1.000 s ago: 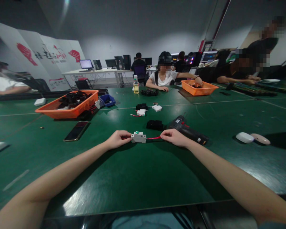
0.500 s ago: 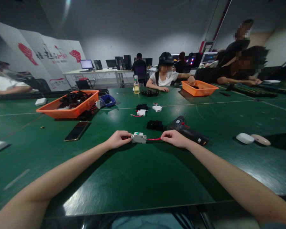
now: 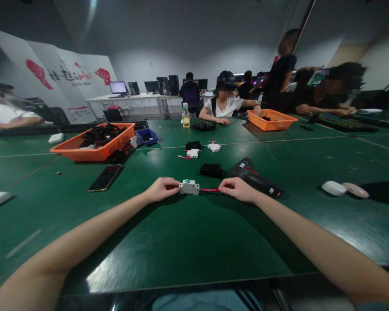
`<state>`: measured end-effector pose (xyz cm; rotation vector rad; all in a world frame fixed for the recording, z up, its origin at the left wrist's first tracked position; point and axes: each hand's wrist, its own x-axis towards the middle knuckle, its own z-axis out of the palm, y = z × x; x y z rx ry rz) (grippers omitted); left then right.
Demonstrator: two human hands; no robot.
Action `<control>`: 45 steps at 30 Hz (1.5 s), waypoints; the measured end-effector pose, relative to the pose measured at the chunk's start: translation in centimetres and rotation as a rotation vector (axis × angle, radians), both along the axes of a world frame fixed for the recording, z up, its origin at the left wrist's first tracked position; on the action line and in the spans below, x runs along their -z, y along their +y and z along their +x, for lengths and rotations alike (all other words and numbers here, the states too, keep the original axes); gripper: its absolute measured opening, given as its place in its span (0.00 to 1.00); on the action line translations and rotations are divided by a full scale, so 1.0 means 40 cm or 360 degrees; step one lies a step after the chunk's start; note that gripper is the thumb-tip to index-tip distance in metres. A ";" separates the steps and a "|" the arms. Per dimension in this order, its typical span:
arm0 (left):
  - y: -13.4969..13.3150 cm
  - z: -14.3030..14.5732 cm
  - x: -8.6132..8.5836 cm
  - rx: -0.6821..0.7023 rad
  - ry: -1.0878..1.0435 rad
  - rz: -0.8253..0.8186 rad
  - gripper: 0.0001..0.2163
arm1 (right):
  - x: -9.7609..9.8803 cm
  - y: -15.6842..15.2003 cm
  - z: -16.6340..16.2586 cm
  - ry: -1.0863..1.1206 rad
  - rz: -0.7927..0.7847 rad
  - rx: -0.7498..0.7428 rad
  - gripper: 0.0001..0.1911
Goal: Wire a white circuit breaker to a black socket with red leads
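Note:
A small white breaker-like block with a green tab rests on the green table ahead of me. My left hand has its fingers pinched against the block's left end, where a bit of red wire shows. My right hand pinches a red wire that runs out of the block's right side. Both hands rest on the tabletop.
A black cordless screwdriver lies just behind my right hand, beside a black part. Further back are another white block, an orange basket, a phone and a bottle. Other people sit and stand across the table.
My hands and the block stay put. A standing person in black at the back right has walked leftward behind the seated people.

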<state>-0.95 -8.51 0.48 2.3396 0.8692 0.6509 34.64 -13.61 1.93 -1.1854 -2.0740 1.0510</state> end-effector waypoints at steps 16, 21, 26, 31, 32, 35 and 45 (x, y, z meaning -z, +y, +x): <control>-0.001 0.001 -0.003 -0.0003 0.0021 -0.0005 0.15 | -0.015 -0.019 -0.010 -0.0012 0.0075 0.0003 0.17; 0.000 0.002 -0.001 -0.0006 0.0021 0.0019 0.15 | -0.026 -0.028 -0.016 -0.0029 0.0094 0.0004 0.16; 0.001 0.000 0.003 -0.0011 0.0020 0.0031 0.15 | -0.018 -0.022 -0.013 -0.0026 0.0099 0.0007 0.17; 0.000 0.001 0.000 -0.0012 0.0016 0.0011 0.15 | -0.013 -0.023 -0.012 -0.0043 0.0088 -0.0006 0.17; 0.000 0.001 -0.001 -0.0020 0.0012 0.0011 0.15 | -0.013 -0.024 -0.013 -0.0044 0.0080 -0.0014 0.17; -0.001 0.004 -0.004 -0.0051 0.0005 0.0014 0.15 | -0.012 -0.027 -0.017 -0.0051 0.0064 -0.0031 0.17; -0.002 0.005 -0.006 -0.0036 -0.0002 -0.0019 0.15 | -0.001 -0.017 -0.011 -0.0086 0.0098 -0.0019 0.16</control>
